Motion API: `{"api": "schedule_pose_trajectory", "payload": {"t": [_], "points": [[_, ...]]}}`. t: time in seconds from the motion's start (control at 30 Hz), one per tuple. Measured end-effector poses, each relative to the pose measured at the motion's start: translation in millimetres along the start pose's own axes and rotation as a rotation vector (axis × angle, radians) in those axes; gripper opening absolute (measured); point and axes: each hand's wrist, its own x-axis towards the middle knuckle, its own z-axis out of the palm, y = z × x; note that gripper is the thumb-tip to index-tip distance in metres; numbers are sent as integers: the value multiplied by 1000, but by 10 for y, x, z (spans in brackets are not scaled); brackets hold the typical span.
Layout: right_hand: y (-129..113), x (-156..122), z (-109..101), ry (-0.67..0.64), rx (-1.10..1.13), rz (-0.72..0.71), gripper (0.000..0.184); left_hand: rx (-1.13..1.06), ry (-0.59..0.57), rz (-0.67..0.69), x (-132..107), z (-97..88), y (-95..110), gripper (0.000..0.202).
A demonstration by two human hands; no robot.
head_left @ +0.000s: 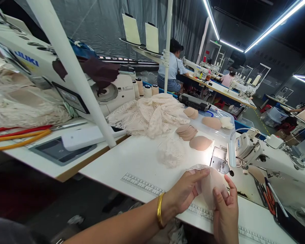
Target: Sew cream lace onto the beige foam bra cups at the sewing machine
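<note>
Between my two hands is a pale sheer fabric cup piece (pixel 209 188) with a lace edge, held above the front of the white table. My left hand (pixel 185 191), with a gold bangle on its wrist, pinches the piece's left side between thumb and fingers. On the right side, my right hand (pixel 226 203) grips it by thumb and fingers, its index finger lifted away. Just beyond lies the lit needle plate (pixel 220 162) of a sewing machine (pixel 254 150). Beige cup pads (pixel 200 143) and a fanned stack of pads (pixel 186 132) lie behind my hands, near a flat lace piece (pixel 170 152).
Cream lace fabric (pixel 155 113) is heaped at the table's back. Scissors (pixel 270 198) and a black tray (pixel 292 217) sit at right. A white pole (pixel 73 67) rises at left, near another sewing machine (pixel 40 64). One person (pixel 171 66) sits ahead; another is farther off.
</note>
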Motion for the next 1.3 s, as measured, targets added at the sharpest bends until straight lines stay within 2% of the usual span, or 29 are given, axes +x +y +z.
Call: {"api": "schedule_pose_trajectory", "payload": {"t": [0.13, 0.27, 0.33, 0.4, 0.43, 0.47, 0.5, 0.53, 0.57, 0.63, 0.67, 0.73, 0.87, 1.0, 1.3], "points": [[10, -48, 1, -27, 44, 23, 89, 14, 21, -36, 67, 27, -32, 37], [-33, -86, -174, -194, -89, -7, 101, 78, -81, -59, 85, 42, 128, 34], [-139, -11, -322, -258, -257, -133, 94, 238, -260, -75, 68, 51, 292, 34], [-291, 163, -470, -352, -526, -369, 68, 569, -598, -43, 79, 61, 457, 27], [-368, 284, -530, -447, -700, -508, 51, 793, -790, 30, 109, 67, 520, 18], [-435, 418, -575, -500, -777, -572, 31, 1030, -955, 149, 160, 71, 563, 10], [-486, 558, -606, -537, -829, -614, 16, 1261, -1077, 298, 232, 73, 585, 12], [-517, 694, -621, -579, -921, -681, 13, 1462, -1151, 452, 323, 72, 587, 19], [-530, 816, -626, -617, -1048, -770, 16, 1611, -1177, 590, 425, 66, 573, 24], [-517, 993, -621, -646, -1288, -945, 25, 1761, -1177, 728, 631, 39, 527, 28], [-503, 1041, -621, -636, -1366, -1008, 31, 1774, -1175, 734, 719, 21, 505, 30], [-490, 1062, -639, -598, -1379, -1056, 39, 1741, -1151, 706, 835, -17, 473, 33], [-541, 971, -698, -626, -1296, -1020, 42, 1721, -1081, 684, 850, -67, 432, 28], [-567, 948, -704, -655, -1388, -946, 35, 1759, -1017, 720, 790, -75, 367, 22], [-489, 1001, -716, -535, -1468, -892, 41, 1826, -970, 757, 846, -56, 306, 23]]}}
